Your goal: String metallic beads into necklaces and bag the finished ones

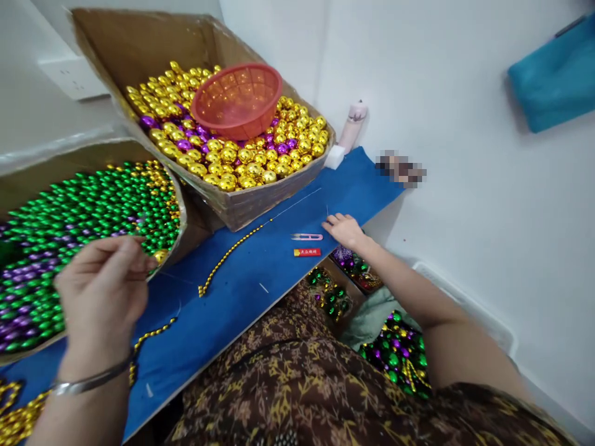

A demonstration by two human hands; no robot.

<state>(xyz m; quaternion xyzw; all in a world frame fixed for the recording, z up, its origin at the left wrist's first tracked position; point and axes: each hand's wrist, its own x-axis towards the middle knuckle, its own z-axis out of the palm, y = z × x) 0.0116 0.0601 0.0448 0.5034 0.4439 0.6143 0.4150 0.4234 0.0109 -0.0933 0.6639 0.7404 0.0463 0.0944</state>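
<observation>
My left hand (105,288) is raised over the blue board (242,291), its fingers pinched together beside a gold bead at the rim of the box of green and purple beads (88,217). What it pinches is too small to make out. My right hand (343,228) rests on the board's far edge, fingers closed on a thin needle with a thread. The thread runs left to a strand of small gold beads (227,254) lying on the board. Another gold strand (151,334) lies near my left wrist.
A cardboard box of gold and purple beads (242,161) holds a red plastic basket (237,99). Thread snips (307,236) and a red lighter (307,252) lie by my right hand. Bags of mixed beads (395,353) sit below the board. A pink bottle (353,124) stands at the wall.
</observation>
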